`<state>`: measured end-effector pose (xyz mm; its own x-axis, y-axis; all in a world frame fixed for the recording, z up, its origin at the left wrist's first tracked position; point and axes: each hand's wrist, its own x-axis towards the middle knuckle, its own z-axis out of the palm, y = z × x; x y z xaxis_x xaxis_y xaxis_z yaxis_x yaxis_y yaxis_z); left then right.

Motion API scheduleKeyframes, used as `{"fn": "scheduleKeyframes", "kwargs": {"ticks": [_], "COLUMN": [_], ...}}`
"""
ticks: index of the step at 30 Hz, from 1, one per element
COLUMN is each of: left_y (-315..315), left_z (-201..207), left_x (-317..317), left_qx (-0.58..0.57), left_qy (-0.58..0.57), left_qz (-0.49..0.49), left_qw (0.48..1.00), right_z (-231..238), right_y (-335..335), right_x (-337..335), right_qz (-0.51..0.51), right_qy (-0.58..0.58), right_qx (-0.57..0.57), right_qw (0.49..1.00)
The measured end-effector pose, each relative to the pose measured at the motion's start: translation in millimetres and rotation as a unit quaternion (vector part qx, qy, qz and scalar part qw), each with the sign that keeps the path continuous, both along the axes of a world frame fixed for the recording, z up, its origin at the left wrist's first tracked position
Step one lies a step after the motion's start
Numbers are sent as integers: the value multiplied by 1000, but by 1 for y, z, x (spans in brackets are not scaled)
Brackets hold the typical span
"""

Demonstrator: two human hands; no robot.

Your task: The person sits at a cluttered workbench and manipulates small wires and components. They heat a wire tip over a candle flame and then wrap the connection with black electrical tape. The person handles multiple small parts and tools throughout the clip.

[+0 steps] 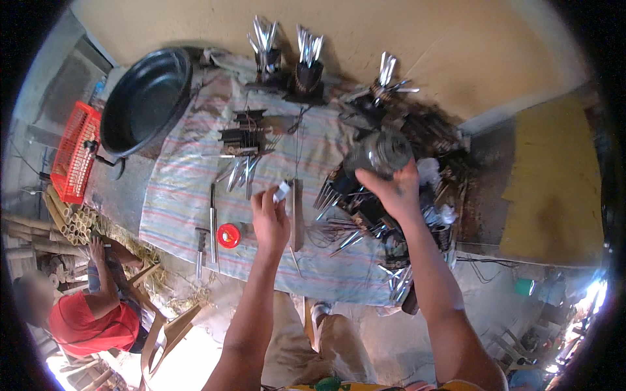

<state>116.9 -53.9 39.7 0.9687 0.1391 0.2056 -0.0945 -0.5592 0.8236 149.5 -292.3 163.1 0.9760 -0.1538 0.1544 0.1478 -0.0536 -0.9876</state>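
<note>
My right hand (399, 192) grips a dark, round, see-through jar (378, 155), tilted above a pile of dark pieces and thin metal rods (352, 208) on the table's right side. In my left hand (269, 215), the fingers are pinched on a small white piece (282, 191), whose kind I cannot make out. A flat wooden bar (297, 225) lies just right of that hand. To its left are a round red lid (228, 235), a long thin metal tool (213, 225) and a hammer-like tool (200, 251).
Striped cloth (176, 176) covers the table. Holders with shiny metal rods (310, 72) stand along the wall. A black basin (147, 104) and red crate (75, 156) are at the left, near bamboo pieces (78, 218). A person in red (98, 322) sits lower left.
</note>
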Motion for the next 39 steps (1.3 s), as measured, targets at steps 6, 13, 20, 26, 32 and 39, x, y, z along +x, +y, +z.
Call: {"fn": "scheduleKeyframes", "kwargs": {"ticks": [6, 13, 20, 26, 32, 39], "left_y": [-10, -20, 5, -35, -121, -193], "left_z": [94, 223, 442, 633, 747, 750], "left_x": [-96, -150, -147, -108, -23, 55], "left_qx": [-35, -122, -51, 7, 277, 507], "left_qy": [-48, -150, -360, -477, -460, -324], "left_qz": [-110, -149, -123, -155, -119, -173], "left_qw": [992, 970, 923, 865, 835, 780], "right_z": [110, 244, 417, 578, 666, 679], "right_y": [-43, -78, -100, -107, -107, -128], "right_x": [-126, -218, -274, -251, -126, -50], "right_qz": [5, 74, 62, -66, -264, -155], "right_qy": [54, 1, -142, -287, -322, -119], "right_qx": [-95, -121, -118, -249, -325, -504], "right_qw": [994, 990, 981, 923, 849, 841]}}
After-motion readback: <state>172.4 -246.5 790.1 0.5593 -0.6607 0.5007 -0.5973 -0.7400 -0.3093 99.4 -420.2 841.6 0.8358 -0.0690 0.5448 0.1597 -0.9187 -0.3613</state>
